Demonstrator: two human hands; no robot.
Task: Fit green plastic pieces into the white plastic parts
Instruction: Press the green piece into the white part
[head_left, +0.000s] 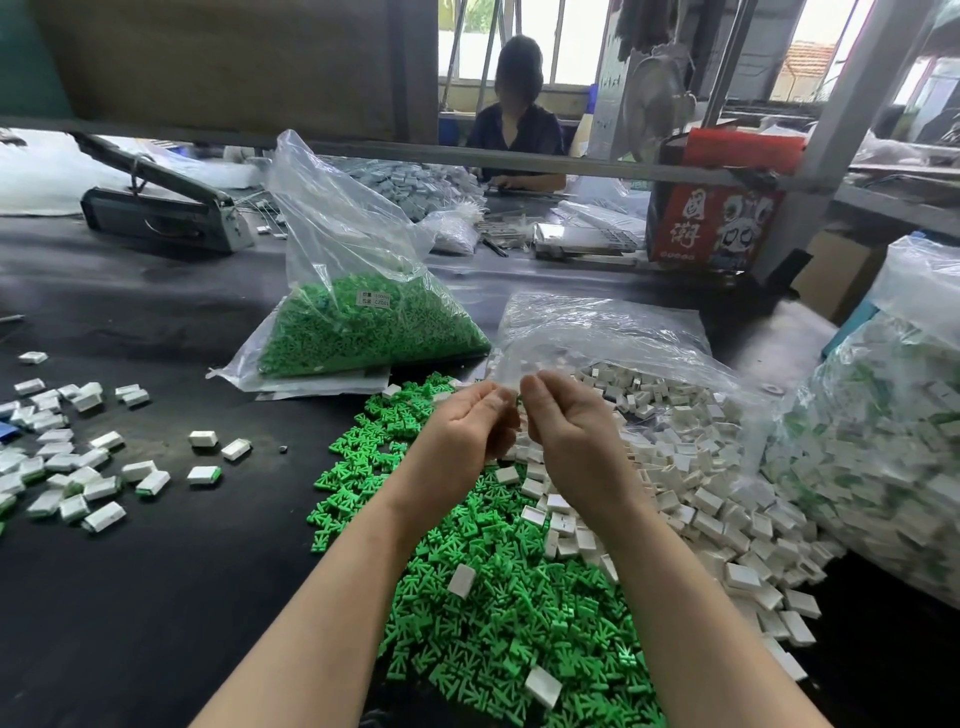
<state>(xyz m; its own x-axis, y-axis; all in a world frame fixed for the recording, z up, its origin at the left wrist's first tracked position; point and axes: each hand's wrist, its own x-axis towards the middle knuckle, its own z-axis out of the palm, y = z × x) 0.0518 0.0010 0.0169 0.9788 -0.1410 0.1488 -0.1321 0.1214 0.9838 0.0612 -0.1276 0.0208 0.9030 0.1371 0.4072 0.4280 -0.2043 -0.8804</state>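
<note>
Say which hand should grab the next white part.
Right hand, probably: the white parts pile lies directly beside and under it, while the left hand hovers over the green pieces.

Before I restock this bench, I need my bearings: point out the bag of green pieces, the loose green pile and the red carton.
bag of green pieces (363, 327), head view, green fill.
loose green pile (498, 613), head view, pile's middle.
red carton (691, 228), head view, printed front face.

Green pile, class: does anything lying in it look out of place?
Yes. A few white parts, such as one and another, lie stray on the green pile, apart from the white heap to its right.
</note>
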